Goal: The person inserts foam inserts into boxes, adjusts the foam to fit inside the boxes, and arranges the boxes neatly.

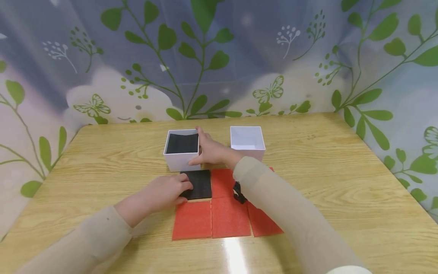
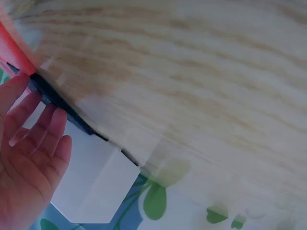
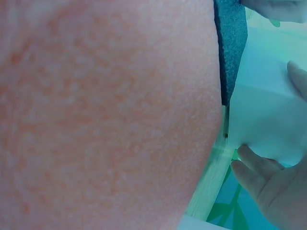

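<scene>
My right hand [image 1: 213,150] grips the right side of a white box [image 1: 183,162], thumb at its front and fingers toward its back. In the right wrist view, the fingers [image 3: 259,167] lie along the wall of the white box [image 3: 264,105]. Inside it lies a black square piece [image 1: 183,143]. Just in front of the box, a flat black square [image 1: 198,184] lies on the table. My left hand [image 1: 171,190] rests on its left part. In the left wrist view, the left hand's loosely bent fingers [image 2: 45,129] touch the black square's edge [image 2: 62,105].
Several red squares [image 1: 193,220] lie edge to edge beside and in front of the black square. A second white box [image 1: 247,139] stands at the back right. A small black object [image 1: 238,193] shows beside the right sleeve. A leaf-patterned curtain [image 1: 219,57] hangs behind the wooden table [image 1: 113,152].
</scene>
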Demonstrator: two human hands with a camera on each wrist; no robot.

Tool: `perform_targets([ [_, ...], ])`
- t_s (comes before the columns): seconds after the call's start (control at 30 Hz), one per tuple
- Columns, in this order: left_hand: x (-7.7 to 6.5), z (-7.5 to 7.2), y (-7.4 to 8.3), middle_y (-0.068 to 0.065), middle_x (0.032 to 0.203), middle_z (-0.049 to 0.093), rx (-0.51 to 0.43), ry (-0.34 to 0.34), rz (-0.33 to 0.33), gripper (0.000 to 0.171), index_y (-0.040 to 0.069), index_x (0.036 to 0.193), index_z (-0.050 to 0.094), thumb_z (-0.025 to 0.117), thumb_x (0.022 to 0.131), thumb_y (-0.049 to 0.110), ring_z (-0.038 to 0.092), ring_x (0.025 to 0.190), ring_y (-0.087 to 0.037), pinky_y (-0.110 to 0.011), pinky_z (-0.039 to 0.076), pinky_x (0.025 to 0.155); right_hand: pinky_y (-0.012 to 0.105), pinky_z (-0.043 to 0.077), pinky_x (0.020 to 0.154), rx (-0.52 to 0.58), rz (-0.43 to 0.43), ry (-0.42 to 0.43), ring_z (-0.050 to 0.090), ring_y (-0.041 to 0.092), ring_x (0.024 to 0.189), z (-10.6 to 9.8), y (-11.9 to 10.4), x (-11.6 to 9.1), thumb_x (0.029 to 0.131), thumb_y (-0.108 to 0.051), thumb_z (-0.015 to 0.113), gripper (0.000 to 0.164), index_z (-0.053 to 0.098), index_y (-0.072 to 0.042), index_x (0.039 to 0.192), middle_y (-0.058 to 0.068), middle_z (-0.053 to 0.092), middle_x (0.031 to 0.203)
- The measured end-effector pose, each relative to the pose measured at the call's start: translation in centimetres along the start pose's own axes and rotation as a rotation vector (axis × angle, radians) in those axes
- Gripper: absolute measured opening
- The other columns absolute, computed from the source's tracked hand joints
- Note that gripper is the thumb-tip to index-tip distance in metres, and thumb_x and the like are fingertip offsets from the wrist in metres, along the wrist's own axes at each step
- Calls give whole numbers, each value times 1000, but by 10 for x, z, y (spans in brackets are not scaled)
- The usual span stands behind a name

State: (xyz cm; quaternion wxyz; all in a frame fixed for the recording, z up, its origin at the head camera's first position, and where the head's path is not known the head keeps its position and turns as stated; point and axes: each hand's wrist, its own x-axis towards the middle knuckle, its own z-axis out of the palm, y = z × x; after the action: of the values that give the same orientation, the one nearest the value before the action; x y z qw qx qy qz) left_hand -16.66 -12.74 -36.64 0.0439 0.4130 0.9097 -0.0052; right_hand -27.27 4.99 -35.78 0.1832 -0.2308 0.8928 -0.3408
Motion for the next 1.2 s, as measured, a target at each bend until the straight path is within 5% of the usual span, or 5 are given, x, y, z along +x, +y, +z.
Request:
perform_targets([
  [0.3, 4, 2, 0, -4, 85, 55, 50, 13, 8, 26, 8, 97, 66, 72, 81, 27, 56, 70, -17, -33, 52, 65, 37, 33, 104, -13, -14, 8, 36, 25, 126, -1, 1, -1, 73, -37, 79, 118, -10, -14, 147, 16, 16, 149],
  [0.4, 3, 2, 0, -2, 78, 56, 93, 89, 45, 17, 8, 89, 66, 69, 83, 23, 55, 64, -15, -30, 51, 60, 36, 34, 103, -14, -17, 8, 37, 25, 125, -1, 0, -1, 73, -37, 79, 118, -10, -13, 147, 17, 17, 148],
  [0.67, -2, 2, -3, -2, 73, 60, 269, 451, 142, 8, 5, 80, 65, 71, 75, 1, 56, 59, -13, -25, 48, 51, 36, 37, 100, -1, -17, 17, 42, 25, 118, -2, -1, -1, 72, -34, 80, 119, -9, -13, 147, 19, 18, 147],
  [1.2, -27, -7, -13, -11, 92, 67, 252, 599, 201, 31, -2, 99, 70, 78, 69, -2, 67, 80, -21, -33, 55, 68, 36, 32, 104, -36, -39, 20, 33, 25, 129, 1, 1, 2, 73, -36, 80, 117, -9, -13, 147, 19, 17, 148],
])
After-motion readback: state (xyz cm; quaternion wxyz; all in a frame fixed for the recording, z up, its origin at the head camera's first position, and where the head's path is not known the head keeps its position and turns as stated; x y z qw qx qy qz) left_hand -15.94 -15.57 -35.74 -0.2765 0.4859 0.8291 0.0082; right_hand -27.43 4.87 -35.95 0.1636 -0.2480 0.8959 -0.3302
